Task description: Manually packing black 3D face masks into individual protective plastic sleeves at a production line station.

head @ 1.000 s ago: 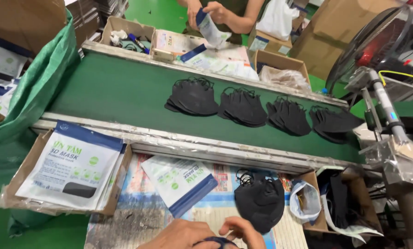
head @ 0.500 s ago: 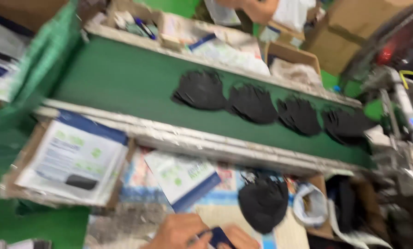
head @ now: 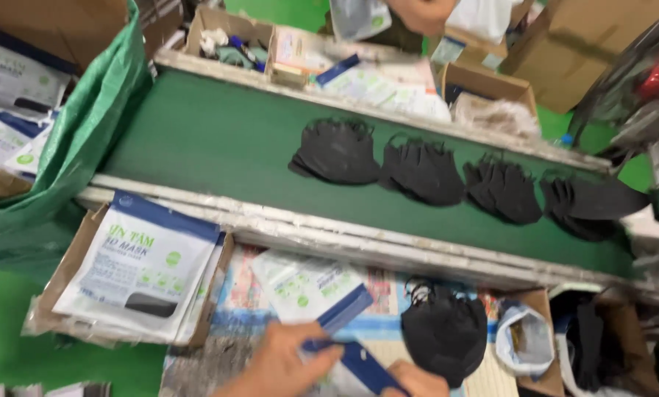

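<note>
Green conveyor belt carried four black mask stacks. Below it, at the near bench edge, the left hand and right hand both pinched a blue-edged pouch, beside a black mask pile.

You are showing only your two bare hands at the bottom edge of the view. Your left hand is wearing no glove, ring or watch, and your right hand is showing likewise bare. No sleeve is reaching the wrists; motion is blurring finer detail.
</note>
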